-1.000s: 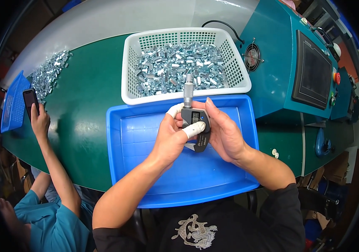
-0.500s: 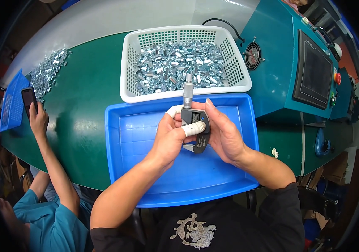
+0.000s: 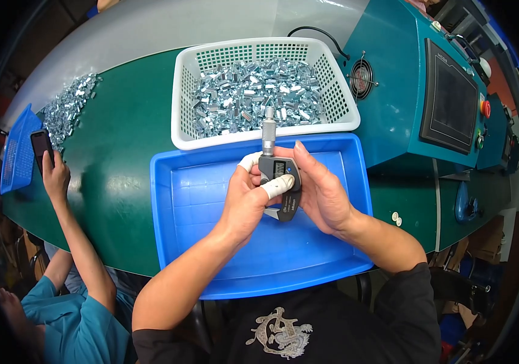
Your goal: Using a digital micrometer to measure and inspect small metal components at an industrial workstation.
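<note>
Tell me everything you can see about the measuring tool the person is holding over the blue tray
The digital micrometer has a dark grey body with a small display on its front and a silvery metal thimble sticking straight up toward the white basket. Its curved frame hangs below, partly hidden. It is held upright above the blue tray, not resting on it. The left hand grips it, a thumb wrapped in white tape lying across the body; the right hand cups its right side. Whether a part sits in it cannot be seen.

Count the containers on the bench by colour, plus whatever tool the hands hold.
Blue tray: 1
Blue mesh basket at the far left: 1
White basket of small metal parts: 1
Digital micrometer, held by left hand and right hand: 1
Total: 4
</note>
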Tool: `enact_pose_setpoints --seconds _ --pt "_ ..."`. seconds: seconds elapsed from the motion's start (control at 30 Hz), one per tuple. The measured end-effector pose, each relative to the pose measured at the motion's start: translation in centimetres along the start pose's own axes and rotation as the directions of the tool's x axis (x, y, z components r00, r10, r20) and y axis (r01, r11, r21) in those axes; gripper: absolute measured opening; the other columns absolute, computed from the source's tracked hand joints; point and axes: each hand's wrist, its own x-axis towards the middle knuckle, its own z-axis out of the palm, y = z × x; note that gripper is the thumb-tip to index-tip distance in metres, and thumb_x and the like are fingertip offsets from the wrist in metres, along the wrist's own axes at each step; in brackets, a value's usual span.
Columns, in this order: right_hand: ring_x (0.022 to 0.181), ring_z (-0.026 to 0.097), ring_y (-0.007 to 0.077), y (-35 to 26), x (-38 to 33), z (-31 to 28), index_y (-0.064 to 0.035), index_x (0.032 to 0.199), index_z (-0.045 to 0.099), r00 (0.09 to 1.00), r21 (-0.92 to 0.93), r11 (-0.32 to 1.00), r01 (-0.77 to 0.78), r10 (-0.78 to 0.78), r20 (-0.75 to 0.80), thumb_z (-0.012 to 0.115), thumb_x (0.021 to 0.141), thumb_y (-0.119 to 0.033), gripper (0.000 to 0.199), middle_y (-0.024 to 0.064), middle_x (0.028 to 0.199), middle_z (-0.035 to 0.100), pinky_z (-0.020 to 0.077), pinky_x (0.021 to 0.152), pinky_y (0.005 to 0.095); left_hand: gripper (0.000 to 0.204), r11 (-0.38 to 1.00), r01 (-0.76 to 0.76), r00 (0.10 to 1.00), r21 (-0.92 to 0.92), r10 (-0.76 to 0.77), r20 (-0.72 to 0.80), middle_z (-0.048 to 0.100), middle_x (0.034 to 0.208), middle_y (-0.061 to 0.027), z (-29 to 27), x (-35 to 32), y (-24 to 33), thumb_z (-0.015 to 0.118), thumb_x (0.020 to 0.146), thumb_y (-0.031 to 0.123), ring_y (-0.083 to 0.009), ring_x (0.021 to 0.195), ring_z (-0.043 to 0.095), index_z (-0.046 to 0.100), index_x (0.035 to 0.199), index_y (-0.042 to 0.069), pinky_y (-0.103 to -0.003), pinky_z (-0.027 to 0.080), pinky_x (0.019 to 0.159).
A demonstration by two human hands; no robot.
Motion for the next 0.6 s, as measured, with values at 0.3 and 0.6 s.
enact_pose_setpoints --seconds 0.3,0.6 --pt "0.108 0.057 0.0194 -0.80 -0.64 0.38 0.0000 0.130 0.042 0.998 -0.214 0.976 0.046 -0.034 0.059 0.032 0.096 -0.051 0.062 0.0124 0.117 0.058 0.0459 0.091 0.0351 0.036 0.998 -0.031 0.999 0.056 0.032 -0.025 0.058 0.088 0.0000 0.39 -0.43 0.57 0.069 0.079 0.012 -0.0071 0.076 0.053 0.050 0.110 0.008 -0.022 0.041 0.063" --pt "0.107 0.058 0.0214 -0.69 -0.10 -0.10 0.0029 0.130 0.041 0.999 -0.113 0.993 -0.023 0.028 0.047 0.032 0.096 -0.053 0.066 0.0142 0.114 0.059 0.0437 0.095 0.0353 0.046 0.996 -0.072 0.997 0.056 0.072 -0.004 0.057 0.096 -0.0060 0.13 -0.28 -0.19 0.071 0.077 0.006 -0.0127 0.087 0.059 0.044 0.114 0.002 -0.027 0.051 0.075"
